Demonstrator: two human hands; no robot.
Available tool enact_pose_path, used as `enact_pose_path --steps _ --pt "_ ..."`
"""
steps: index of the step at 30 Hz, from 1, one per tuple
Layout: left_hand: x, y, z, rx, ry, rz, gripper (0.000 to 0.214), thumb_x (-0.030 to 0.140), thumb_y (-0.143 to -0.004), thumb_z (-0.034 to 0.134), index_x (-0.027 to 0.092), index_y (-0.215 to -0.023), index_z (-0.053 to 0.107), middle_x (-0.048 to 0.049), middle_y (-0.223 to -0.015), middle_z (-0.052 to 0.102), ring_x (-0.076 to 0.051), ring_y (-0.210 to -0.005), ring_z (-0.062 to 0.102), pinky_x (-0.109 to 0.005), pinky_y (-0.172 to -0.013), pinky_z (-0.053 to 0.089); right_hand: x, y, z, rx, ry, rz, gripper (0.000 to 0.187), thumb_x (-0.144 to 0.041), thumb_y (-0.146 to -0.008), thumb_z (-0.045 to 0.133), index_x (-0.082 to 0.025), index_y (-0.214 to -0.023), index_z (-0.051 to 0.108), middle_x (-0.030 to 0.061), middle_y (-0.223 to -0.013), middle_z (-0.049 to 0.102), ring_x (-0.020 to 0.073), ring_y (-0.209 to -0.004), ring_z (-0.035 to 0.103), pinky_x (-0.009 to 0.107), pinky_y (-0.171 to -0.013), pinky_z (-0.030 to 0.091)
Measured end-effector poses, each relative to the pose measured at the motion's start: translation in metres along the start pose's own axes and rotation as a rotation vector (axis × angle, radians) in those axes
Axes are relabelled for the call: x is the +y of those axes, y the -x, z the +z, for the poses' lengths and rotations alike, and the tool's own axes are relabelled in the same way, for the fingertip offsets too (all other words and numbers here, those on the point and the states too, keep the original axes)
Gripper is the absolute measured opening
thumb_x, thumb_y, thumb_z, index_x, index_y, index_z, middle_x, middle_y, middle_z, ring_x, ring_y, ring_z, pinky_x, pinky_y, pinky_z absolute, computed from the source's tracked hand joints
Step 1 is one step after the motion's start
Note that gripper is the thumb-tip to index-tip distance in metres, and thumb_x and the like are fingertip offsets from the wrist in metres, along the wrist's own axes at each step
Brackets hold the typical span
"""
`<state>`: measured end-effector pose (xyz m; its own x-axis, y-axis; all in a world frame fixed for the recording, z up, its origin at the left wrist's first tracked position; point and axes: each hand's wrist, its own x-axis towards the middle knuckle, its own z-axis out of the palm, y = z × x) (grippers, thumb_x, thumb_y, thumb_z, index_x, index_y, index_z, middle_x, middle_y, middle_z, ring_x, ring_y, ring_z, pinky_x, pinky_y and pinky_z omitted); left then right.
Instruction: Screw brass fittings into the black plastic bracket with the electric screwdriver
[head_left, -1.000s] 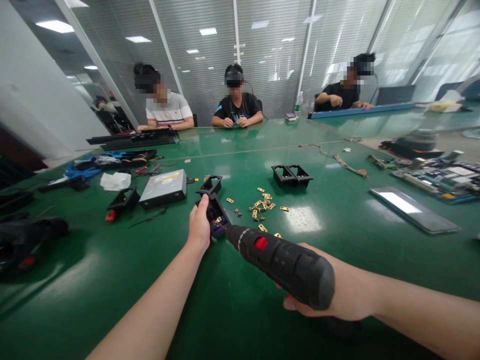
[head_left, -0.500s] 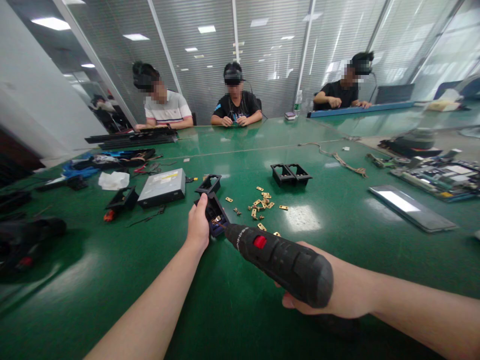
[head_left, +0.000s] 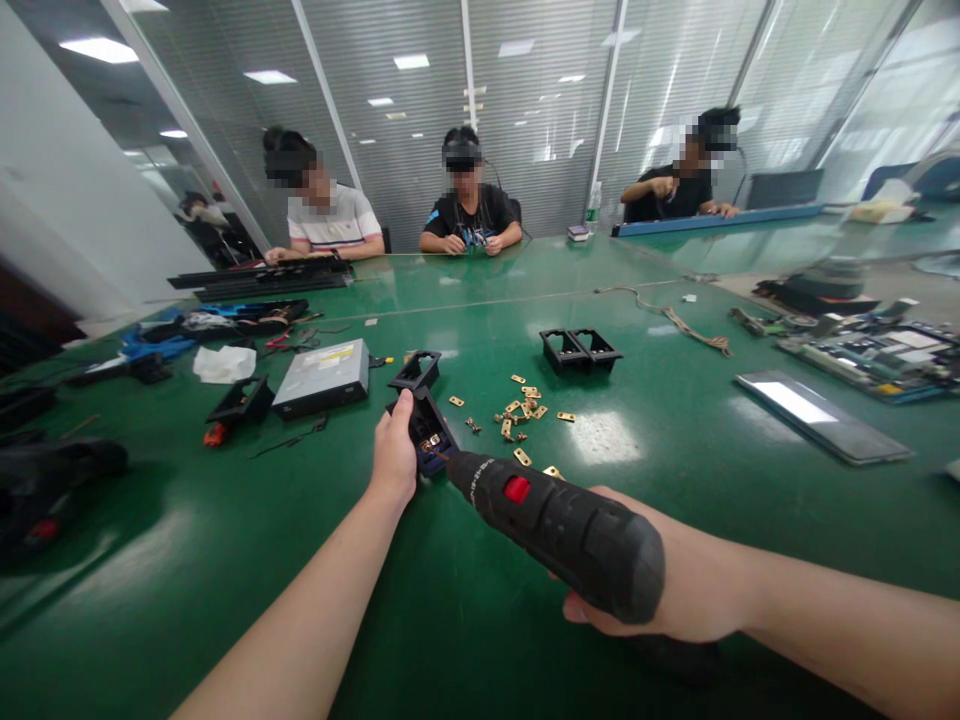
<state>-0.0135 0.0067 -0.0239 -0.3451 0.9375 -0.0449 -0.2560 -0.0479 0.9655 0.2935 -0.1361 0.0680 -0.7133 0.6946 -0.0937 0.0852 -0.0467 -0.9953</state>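
My left hand (head_left: 394, 453) is closed around a small black plastic housing (head_left: 431, 432) standing on the green table (head_left: 480, 600); brass parts show inside it. My right hand (head_left: 660, 590) grips a black electric screwdriver (head_left: 559, 525) with a red switch, its tip pointing into the housing. Several small brass clips (head_left: 525, 410) lie scattered just right of the housing. Another empty black housing (head_left: 417, 370) sits just behind it.
A grey optical drive (head_left: 322, 375) lies to the left, a pair of black housings (head_left: 579, 350) further back. Circuit boards (head_left: 870, 350) and a silver panel (head_left: 821, 417) are at the right. Cables and tools clutter the left edge. Three people sit at the far side.
Both hands keep their grip and stay almost still; the view has shifted slightly, with the housing and screwdriver a touch lower-left in frame.
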Motion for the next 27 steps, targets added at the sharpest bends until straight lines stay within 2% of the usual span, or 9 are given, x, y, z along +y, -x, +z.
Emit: enact_pose_path --steps 3,9,16,22,27 --pt "0.0000 0.0000 0.0003 0.004 0.000 0.004 0.068 0.082 -0.100 0.095 0.018 -0.121 0.085 -0.0137 -0.104 0.092 -0.036 -0.098 0.093 -0.047 -0.087 0.079 0.0015 0.0000 0.0003 0.000 -0.016 -0.006 0.034 -0.025 -0.079 0.104 -0.024 -0.094 0.074 -0.0020 -0.089 0.074 0.0191 -0.083 0.068 0.030 -0.072 0.053" --pt "-0.0013 -0.0007 0.0005 0.000 0.004 0.015 0.066 0.081 -0.099 0.095 0.018 -0.119 0.085 -0.0140 -0.104 0.092 -0.034 -0.093 0.092 -0.046 -0.085 0.078 0.0032 -0.0013 0.0009 -0.010 -0.074 -0.024 0.040 -0.021 -0.077 0.107 -0.025 -0.099 0.075 -0.0046 -0.089 0.071 0.0181 -0.082 0.067 0.032 -0.079 0.058" --pt "-0.0021 -0.0019 -0.0002 0.009 0.010 -0.001 0.066 0.081 -0.100 0.095 0.019 -0.120 0.085 -0.0130 -0.102 0.091 -0.034 -0.094 0.092 -0.046 -0.086 0.078 0.0040 -0.0017 -0.0012 -0.015 -0.033 -0.006 0.037 -0.032 -0.083 0.107 -0.025 -0.100 0.075 -0.0033 -0.089 0.073 0.0194 -0.083 0.067 0.033 -0.079 0.058" --pt "0.0015 0.0008 0.0020 0.016 0.016 -0.006 0.060 0.075 -0.104 0.093 0.019 -0.121 0.085 -0.0138 -0.103 0.091 -0.034 -0.095 0.092 -0.046 -0.086 0.079 0.0034 -0.0012 -0.0022 -0.020 -0.040 -0.013 0.039 -0.018 -0.079 0.108 -0.024 -0.096 0.073 -0.0038 -0.091 0.073 0.0181 -0.083 0.069 0.030 -0.077 0.056" --pt "0.0015 0.0012 0.0020 0.005 0.002 -0.008 0.062 0.077 -0.103 0.091 0.019 -0.120 0.084 -0.0127 -0.101 0.090 -0.032 -0.085 0.089 -0.044 -0.079 0.076 0.0019 -0.0011 -0.0018 -0.023 0.020 0.009 0.043 -0.032 -0.081 0.109 -0.025 -0.092 0.068 -0.0017 -0.091 0.071 0.0203 -0.085 0.068 0.032 -0.074 0.052"
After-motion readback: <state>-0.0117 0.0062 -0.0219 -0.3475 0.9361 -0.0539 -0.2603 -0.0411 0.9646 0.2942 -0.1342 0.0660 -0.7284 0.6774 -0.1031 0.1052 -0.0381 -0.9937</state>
